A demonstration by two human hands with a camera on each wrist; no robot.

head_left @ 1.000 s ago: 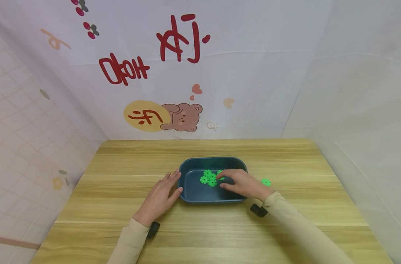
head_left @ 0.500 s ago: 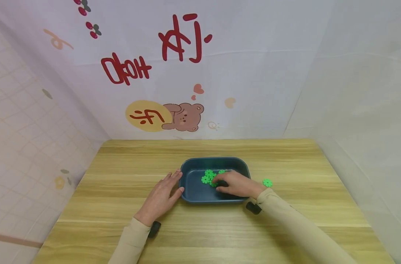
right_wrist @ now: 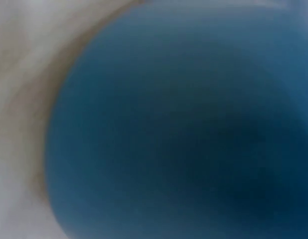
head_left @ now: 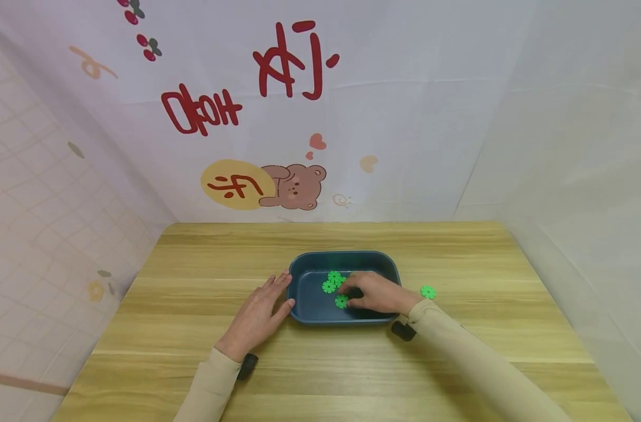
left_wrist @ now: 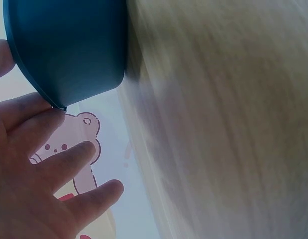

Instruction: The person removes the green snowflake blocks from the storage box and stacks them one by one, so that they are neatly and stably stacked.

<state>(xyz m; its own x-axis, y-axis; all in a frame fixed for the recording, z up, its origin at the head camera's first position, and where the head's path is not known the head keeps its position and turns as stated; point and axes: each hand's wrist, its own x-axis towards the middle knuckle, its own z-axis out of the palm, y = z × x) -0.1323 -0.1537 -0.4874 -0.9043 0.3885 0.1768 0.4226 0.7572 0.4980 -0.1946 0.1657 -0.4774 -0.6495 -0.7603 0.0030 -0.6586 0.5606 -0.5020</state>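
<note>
A dark blue rectangular tray stands on the table, with several green flower-shaped plastic pieces lying in it. My left hand rests against the tray's left end, fingers spread and mostly straight; in the left wrist view its fingertips meet the rim. My right hand reaches over the right end, down inside the tray. Its index finger and thumb are bent and apart, their tips at the pieces, with one green piece lying right by the thumb. The right wrist view shows only blurred blue tray wall.
One more green flower piece lies on the wooden table right of the tray. A white printed cloth hangs behind the table, with more cloth at both sides. Black wrist cameras sit under both wrists.
My right hand has moved slightly left and down into the pieces. One green piece has slid toward the tray's front, apart from the cluster. My left hand has stayed at the rim.
</note>
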